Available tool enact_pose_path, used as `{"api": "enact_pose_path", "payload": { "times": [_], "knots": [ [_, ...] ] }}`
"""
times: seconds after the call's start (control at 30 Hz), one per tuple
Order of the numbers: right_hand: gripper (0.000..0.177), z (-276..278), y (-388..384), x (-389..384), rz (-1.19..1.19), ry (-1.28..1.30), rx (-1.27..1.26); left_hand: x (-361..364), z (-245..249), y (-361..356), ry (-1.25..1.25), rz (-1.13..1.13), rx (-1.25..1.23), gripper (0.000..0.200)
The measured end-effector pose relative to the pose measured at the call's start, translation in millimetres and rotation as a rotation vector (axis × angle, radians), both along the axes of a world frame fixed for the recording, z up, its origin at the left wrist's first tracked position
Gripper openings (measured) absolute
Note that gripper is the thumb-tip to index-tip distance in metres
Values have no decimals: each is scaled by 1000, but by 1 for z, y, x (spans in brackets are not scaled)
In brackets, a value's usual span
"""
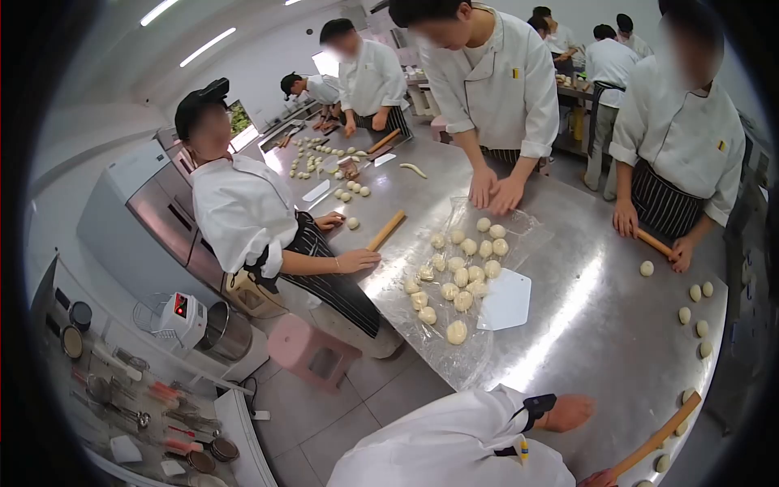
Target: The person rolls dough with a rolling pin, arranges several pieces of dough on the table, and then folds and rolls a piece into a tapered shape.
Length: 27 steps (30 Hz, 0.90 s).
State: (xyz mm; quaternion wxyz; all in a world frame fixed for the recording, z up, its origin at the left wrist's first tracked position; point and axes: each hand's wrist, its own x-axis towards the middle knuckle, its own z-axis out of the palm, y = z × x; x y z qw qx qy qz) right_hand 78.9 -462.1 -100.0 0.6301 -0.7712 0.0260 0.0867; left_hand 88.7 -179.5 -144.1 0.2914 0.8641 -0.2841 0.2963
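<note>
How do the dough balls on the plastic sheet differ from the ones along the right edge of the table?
The sheet dough balls are many and crowded, some touching, on the plastic sheet. The edge dough balls are fewer, spaced apart, on the bare steel table. Both are pale, round lumps of similar size.

On the table (568, 341) a plastic sheet (519, 231) lies mid-table, with a cluster of dough balls (458, 280) on it. From that cluster, the scraper (507, 300) lies just beside at 3 o'clock and the far rolling pin (386, 230) at 10 o'clock. The stool (312, 349) stands on the floor at 8 o'clock. The near rolling pin (657, 442) lies at 4 o'clock, its near end in the right hand (600, 479). The left hand (568, 412) rests on the table at its 9 o'clock.
</note>
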Motion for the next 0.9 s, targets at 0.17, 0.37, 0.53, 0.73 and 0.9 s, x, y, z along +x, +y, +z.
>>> {"api": "enact_pose_path", "payload": {
  "times": [0.17,0.37,0.53,0.73,0.9],
  "knots": [
    [29,-1,10,8,50,4,-31,-95,20,60,-58,88,-44,11],
    [27,-4,26,14,121,3,-68,-5,-8,6,246,-113,-201,10],
    [26,-5,32,25,161,3,-73,-77,14,70,61,202,-102,12],
    [25,-46,10,26,143,19,20,-7,-1,17,96,36,-19,17],
    [37,48,38,7,344,50,-192,-25,58,42,288,302,59,20]
  ]
}}
